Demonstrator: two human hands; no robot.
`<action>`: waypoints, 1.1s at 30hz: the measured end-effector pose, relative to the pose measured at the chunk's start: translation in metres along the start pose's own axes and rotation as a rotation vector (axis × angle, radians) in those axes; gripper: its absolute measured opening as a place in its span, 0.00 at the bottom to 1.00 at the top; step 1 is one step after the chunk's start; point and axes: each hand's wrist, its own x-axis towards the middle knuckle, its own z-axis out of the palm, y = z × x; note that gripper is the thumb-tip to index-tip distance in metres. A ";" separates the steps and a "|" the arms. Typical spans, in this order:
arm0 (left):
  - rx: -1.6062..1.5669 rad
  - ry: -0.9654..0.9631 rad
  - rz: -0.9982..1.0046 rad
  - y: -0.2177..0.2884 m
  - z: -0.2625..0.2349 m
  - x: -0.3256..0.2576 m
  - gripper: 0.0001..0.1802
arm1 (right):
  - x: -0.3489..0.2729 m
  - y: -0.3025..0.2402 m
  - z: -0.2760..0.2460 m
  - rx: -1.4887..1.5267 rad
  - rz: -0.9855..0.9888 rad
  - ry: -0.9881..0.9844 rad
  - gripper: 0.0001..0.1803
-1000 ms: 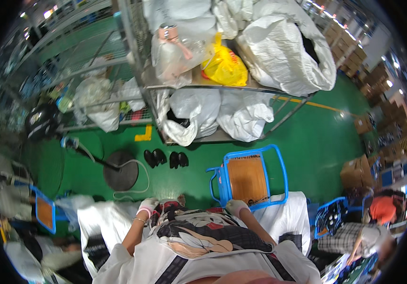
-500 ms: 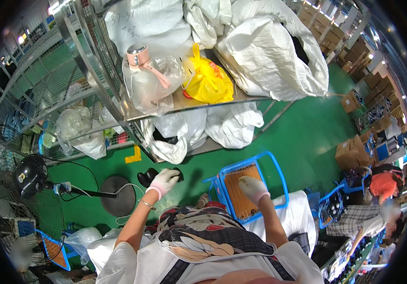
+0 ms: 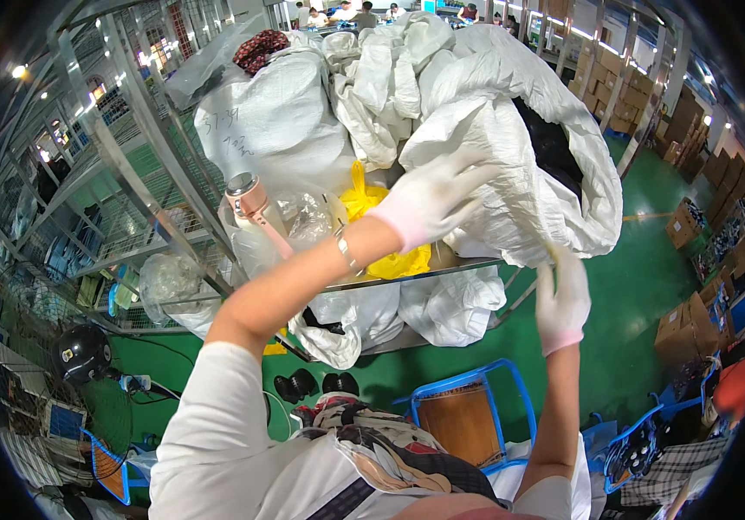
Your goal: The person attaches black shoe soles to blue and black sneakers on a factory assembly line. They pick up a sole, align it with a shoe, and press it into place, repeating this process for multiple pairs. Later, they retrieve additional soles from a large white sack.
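A large white woven sack [image 3: 476,130] lies on the metal rack shelf, its mouth gaping to the right with dark contents inside. My left hand [image 3: 437,198], in a white glove, is spread over the sack's near left side; motion blurs its fingers. Below the sack's near right edge, my right hand [image 3: 561,299] is raised with fingers stretched up, close to the fabric; whether they touch it I cannot tell. A yellow plastic bag [image 3: 403,263] sits partly behind my left wrist. Beside it stand a pink bottle with a steel lid [image 3: 249,198] and a clear plastic bag [image 3: 310,217].
More white sacks [image 3: 273,121] crowd the shelf, and others [image 3: 455,303] fill the level below. A blue-framed stool [image 3: 459,429] stands near my legs. At the left are a black fan [image 3: 82,354] and black shoes [image 3: 296,384]. Cartons [image 3: 689,329] line the right side.
Both hands have risen from beside my body to the large sack on the shelf, the left reaching across to the right. My view has tilted up, and the rack now appears closer.
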 end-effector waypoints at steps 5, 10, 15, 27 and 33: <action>0.090 -0.005 0.278 -0.011 0.036 0.101 0.21 | 0.058 0.037 0.011 -0.071 -0.146 0.076 0.16; 0.283 -0.307 0.239 -0.042 0.072 0.146 0.17 | 0.091 0.076 0.018 -0.142 -0.153 -0.056 0.14; 0.323 -0.878 0.052 -0.073 0.086 0.155 0.24 | 0.100 0.106 0.038 -0.229 -0.099 -0.274 0.12; 0.285 -0.750 0.276 -0.111 0.096 0.135 0.18 | 0.152 0.089 0.067 -0.349 0.067 -0.622 0.17; 0.183 -0.821 0.133 -0.100 0.098 0.136 0.20 | 0.130 0.090 0.052 -0.323 0.090 -0.575 0.21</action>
